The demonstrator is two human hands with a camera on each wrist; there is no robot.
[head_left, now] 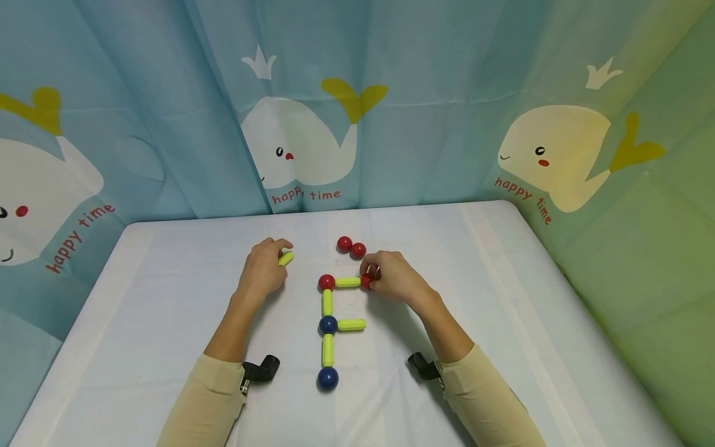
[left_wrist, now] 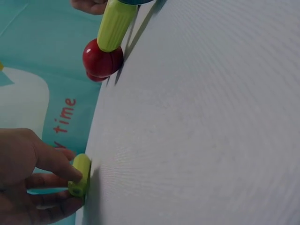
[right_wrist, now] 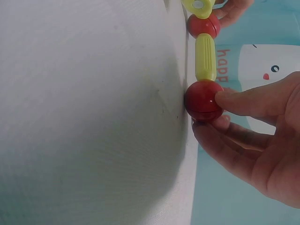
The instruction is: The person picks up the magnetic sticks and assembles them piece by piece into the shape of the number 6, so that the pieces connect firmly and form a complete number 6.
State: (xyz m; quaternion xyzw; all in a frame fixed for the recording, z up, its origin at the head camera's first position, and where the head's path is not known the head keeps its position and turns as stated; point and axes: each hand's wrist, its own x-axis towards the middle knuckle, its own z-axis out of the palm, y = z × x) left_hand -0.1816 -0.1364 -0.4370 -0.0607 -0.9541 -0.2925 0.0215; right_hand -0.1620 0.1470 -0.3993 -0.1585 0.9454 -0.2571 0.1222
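My right hand [head_left: 393,276] pinches a red ball [right_wrist: 204,101] between thumb and fingers. That ball touches the right end of a yellow-green rod [head_left: 347,282], whose left end meets another red ball [head_left: 326,282]. From there a rod [head_left: 327,303] runs down to a blue ball [head_left: 328,325]. A side rod [head_left: 352,325] points right from this blue ball, its far end free. A lower rod [head_left: 328,351] joins it to a second blue ball [head_left: 328,379]. Left of the figure, my left hand [head_left: 264,270] holds a loose yellow-green rod [left_wrist: 80,176] between thumb and fingers, close to the tabletop.
Two loose red balls [head_left: 350,247] lie side by side behind the figure. A white cloth [head_left: 167,298] covers the table. Blue curtain [head_left: 436,124] with whale prints hangs behind, and a green part [head_left: 648,279] runs along the right side. Each wrist carries a black camera [head_left: 262,369].
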